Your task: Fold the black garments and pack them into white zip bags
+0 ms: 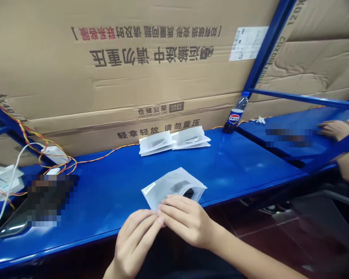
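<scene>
The right fingers (174, 207) lie closed together over the near edge of a translucent white plastic zip pouch (159, 192), seemingly gripping it. The left fingertips (154, 221) meet them at the pouch's near corner; whether they pinch it, I cannot tell. Behind these fingers, the left hand (135, 242) and right hand (186, 221) hang just off the near edge of a long glossy blue metal table (235, 166). The pouch lies on the table, holding 1 dark oblong item (182, 189).

Farther along the table, beyond the held pouch, lie 2 more white pouches (174, 141) side by side, each with a dark shape inside. Far right stands 1 blue-labelled plastic Pepsi bottle (234, 115).

A twisted orange-and-yellow wire (104, 153) runs along the table's far edge to 2 white plug boxes (55, 154) on the left, beside 1 pixelated dark object (50, 197). Brown cardboard sheets (133, 69) with Chinese print line the far side. On the right, past 1 blue metal rail (302, 99), 1 co-worker's hand (336, 130) rests on a neighbouring blue table (293, 120).
</scene>
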The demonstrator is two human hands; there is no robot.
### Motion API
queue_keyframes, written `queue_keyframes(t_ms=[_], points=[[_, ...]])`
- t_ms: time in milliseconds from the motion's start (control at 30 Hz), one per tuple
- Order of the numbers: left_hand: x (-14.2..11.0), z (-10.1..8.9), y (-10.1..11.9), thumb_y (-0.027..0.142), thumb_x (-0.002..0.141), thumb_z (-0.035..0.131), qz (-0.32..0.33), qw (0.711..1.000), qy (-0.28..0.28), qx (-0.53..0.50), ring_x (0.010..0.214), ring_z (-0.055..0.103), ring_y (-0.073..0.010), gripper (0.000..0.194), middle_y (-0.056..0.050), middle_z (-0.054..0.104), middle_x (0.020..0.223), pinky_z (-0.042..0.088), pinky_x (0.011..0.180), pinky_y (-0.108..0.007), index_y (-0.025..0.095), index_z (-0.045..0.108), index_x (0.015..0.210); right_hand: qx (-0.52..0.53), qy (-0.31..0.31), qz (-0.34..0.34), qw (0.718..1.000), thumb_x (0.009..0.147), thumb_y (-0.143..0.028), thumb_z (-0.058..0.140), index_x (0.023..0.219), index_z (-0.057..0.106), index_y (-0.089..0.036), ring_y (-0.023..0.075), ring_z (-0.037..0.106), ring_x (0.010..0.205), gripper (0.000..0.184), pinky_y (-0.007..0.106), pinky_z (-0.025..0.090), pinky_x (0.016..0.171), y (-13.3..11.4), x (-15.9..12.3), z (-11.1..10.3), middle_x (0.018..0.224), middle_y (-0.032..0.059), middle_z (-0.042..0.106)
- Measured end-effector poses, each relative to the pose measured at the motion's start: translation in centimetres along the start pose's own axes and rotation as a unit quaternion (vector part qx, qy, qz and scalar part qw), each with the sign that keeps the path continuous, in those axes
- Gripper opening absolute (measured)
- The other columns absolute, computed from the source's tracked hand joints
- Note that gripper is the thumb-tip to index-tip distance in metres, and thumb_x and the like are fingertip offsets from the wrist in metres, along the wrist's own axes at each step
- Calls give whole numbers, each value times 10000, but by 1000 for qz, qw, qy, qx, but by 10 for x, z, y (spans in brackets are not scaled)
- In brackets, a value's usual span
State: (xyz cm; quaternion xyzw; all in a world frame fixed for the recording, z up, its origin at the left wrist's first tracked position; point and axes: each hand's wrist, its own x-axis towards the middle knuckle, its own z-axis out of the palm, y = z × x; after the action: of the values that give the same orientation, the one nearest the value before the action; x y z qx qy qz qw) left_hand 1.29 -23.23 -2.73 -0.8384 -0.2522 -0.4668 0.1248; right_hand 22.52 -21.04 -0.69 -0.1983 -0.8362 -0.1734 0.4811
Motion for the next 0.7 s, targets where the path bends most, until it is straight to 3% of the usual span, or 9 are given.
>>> queue_keyframes(t_ms=[167, 267, 400, 567, 700], points=[[4, -12, -3, 46, 1006, 650, 15, 998, -52, -23, 1101, 768, -240, 398, -103, 818, 1119, 635, 940, -383, 103, 661, 1400, 33, -57, 0, 998, 1026, -92, 623, 1057, 763, -113, 216, 764, 1083, 145, 399, 650, 1027, 4, -8, -3, 1079, 116, 829], [1, -12, -3, 36, 1004, 638, 24, 998, -60, 4, 1156, 763, -252, 401, -101, 821, 1174, 615, 994, -399, 116, 667, 1395, 41, -59, 21, 997, 1057, -119, 587, 1153, 751, -98, 206, 754, 1124, 191, 401, 616, 1089, 4, -8, -7, 1130, 110, 827], [2, -6, 1, -4, 1030, 514, 21, 999, -25, 40, 1106, 791, -245, 396, -77, 834, 1151, 619, 971, -401, 158, 708, 1335, 60, -61, 32, 996, 1047, -82, 564, 1202, 747, -101, 212, 763, 1127, 240, 409, 617, 1092, 4, -4, -16, 1136, 123, 828], [14, -3, 8, -17, 929, 723, -12, 996, 59, 66, 865, 813, -195, 316, -48, 850, 960, 616, 902, -352, 143, 733, 1201, 57, -24, 48, 997, 1045, -50, 536, 1321, 688, -88, 213, 783, 1099, 317, 402, 656, 1026, 10, -13, -28, 1122, 122, 832], [19, -3, 10, 28, 965, 697, 1, 998, 5, 61, 1068, 796, -242, 328, -72, 842, 1089, 595, 1009, -410, 160, 705, 1265, 50, -18, 62, 997, 1031, -56, 568, 1278, 716, -110, 218, 787, 1061, 293, 398, 674, 975, 10, -20, -29, 1095, 110, 837]])
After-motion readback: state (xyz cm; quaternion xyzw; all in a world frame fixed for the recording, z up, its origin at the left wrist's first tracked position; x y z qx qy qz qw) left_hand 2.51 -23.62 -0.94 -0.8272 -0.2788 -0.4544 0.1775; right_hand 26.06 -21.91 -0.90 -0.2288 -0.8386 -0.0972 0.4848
